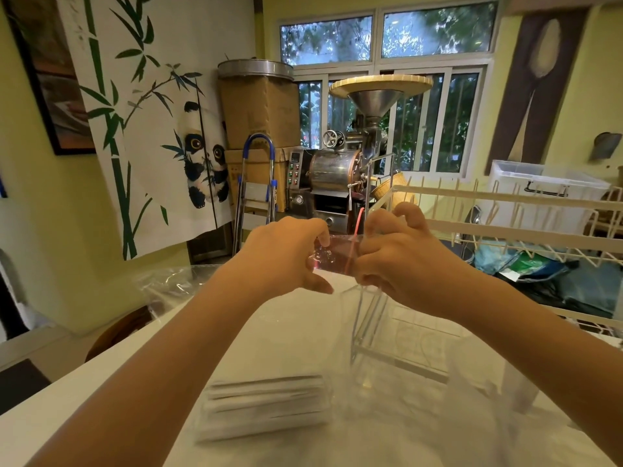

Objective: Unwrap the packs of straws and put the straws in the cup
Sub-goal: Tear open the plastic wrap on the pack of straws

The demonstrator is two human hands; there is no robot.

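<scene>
Both hands are raised over the white table, holding one clear plastic straw wrapper between them. My left hand pinches its left end. My right hand grips its right end, where a thin red straw sticks up between the fingers. Below my right hand stands a clear cup with several clear straws leaning inside. A stack of wrapped straw packs lies on the table near me.
Crumpled clear plastic lies at the table's far left edge. A white wire dish rack runs along the right side. A coffee roaster, cardboard boxes and a step ladder stand beyond the table.
</scene>
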